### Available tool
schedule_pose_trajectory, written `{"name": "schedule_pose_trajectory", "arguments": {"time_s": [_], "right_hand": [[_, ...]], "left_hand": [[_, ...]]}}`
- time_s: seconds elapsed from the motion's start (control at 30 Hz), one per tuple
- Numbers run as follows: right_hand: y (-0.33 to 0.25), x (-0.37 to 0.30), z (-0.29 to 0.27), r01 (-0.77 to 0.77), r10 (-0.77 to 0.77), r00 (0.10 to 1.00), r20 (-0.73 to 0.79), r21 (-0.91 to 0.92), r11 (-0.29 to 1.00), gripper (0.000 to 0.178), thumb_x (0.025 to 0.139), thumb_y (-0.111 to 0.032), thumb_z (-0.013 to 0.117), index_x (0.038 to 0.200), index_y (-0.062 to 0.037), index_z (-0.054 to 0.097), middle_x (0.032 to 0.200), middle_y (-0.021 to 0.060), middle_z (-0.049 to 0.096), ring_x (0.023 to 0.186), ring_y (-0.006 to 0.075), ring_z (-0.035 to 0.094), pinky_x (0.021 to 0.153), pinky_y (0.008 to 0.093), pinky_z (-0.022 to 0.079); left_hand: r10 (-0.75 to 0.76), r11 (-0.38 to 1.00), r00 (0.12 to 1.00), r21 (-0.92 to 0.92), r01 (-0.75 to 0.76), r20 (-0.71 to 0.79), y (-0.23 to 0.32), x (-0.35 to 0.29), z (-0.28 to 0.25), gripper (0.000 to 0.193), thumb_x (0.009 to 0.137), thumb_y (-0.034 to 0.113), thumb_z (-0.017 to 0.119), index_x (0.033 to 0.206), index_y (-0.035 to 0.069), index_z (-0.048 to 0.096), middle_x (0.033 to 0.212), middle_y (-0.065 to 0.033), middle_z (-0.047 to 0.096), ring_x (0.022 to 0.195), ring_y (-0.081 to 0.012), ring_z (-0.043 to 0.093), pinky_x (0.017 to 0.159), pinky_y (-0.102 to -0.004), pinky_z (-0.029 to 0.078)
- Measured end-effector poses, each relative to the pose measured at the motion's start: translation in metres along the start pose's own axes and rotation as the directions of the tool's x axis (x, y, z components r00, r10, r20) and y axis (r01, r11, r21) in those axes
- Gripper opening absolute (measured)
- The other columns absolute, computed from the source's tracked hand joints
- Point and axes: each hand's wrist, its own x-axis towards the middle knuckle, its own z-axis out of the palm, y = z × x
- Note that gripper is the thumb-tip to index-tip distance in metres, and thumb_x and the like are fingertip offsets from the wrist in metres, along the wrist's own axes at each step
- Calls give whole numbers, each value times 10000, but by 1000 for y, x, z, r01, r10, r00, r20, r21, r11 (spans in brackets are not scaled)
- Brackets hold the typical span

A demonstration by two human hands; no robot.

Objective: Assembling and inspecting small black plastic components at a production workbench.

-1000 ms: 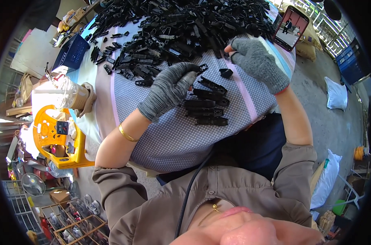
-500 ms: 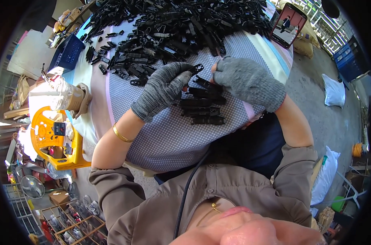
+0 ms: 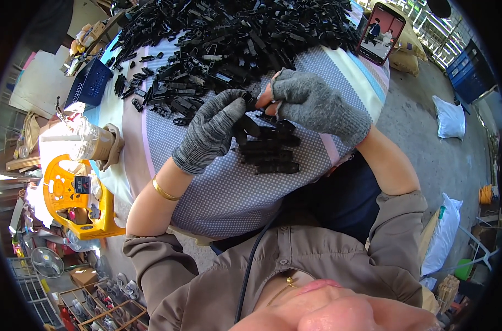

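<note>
Both my hands wear grey knitted gloves with bare fingertips. My left hand [image 3: 209, 133] is closed on a small black plastic clip-like part [image 3: 250, 100], its thumb and fingers pinching one end. At the other end of that part, the bare fingertips of my right hand [image 3: 321, 105] are pinched together; whether they grip it or another small piece is hard to see. Just below the hands, several long black clip-like parts [image 3: 270, 155] lie side by side in a stack on the patterned cloth [image 3: 218, 193]. Beyond my hands spreads a large heap of similar black pieces [image 3: 223, 41].
A phone [image 3: 381, 34] showing a video stands at the table's far right. A blue basket [image 3: 89, 83] and a wrapped container [image 3: 93, 140] sit at the left, beside a yellow plastic chair [image 3: 55, 185]. White sacks [image 3: 448, 117] lie on the floor to the right.
My right hand has moved left and its fingertips have come up to the part in my left hand. That part has drawn back slightly left; the view has shifted a little.
</note>
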Motion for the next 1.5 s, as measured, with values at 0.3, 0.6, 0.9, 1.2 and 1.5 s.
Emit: {"name": "schedule_pose_trajectory", "arguments": {"time_s": [0.3, 0.6, 0.9, 1.2, 1.5], "right_hand": [[-12, 2, 14, -105, 110, 981, -161, 40, 994, 147, 826, -103, 617, 943, -20, 650, 752, 55, 620, 690, 124, 593, 651, 251, 496], [-12, 8, 11, -416, 515, 844, -147, 427, 803, 166, 862, -154, 581, 946, -15, 616, 797, 38, 614, 672, 101, 590, 635, 230, 508], [-4, 1, -7, -411, 524, 851, -11, 607, 681, 238, 828, -134, 617, 1016, 10, 594, 800, 63, 607, 723, 114, 595, 670, 226, 506], [-24, 0, -5, -501, 619, 785, -25, 561, 659, 259, 793, -173, 660, 972, 11, 625, 763, 53, 619, 662, 108, 606, 641, 231, 519], [-19, -1, 4, -508, 569, 815, -110, 335, 793, 235, 799, -173, 663, 957, -1, 635, 770, 65, 630, 650, 106, 607, 637, 227, 522]], "left_hand": [[144, 985, 985, 115, -132, -99, 1, -3, 10, 252, 890, 170, 533, 1076, 0, 544, 794, -78, 630, 655, -89, 594, 548, -204, 476], [531, 626, 843, 632, -456, 82, -9, -2, 16, 195, 855, 39, 540, 1042, -11, 560, 812, -100, 616, 700, -140, 601, 646, -271, 494], [35, 948, 995, 319, -2, -98, 11, -5, 14, 234, 896, 136, 533, 1077, -9, 568, 789, -34, 587, 663, -73, 567, 584, -201, 471], [80, 933, 993, 357, -44, -89, 5, -4, 15, 305, 899, 245, 529, 1104, 22, 562, 665, 9, 554, 512, -22, 483, 447, -157, 387], [227, 766, 973, 623, -159, -31, -5, 0, 3, 224, 902, 195, 530, 1033, 27, 597, 691, 10, 548, 608, -54, 490, 548, -204, 421]]}}
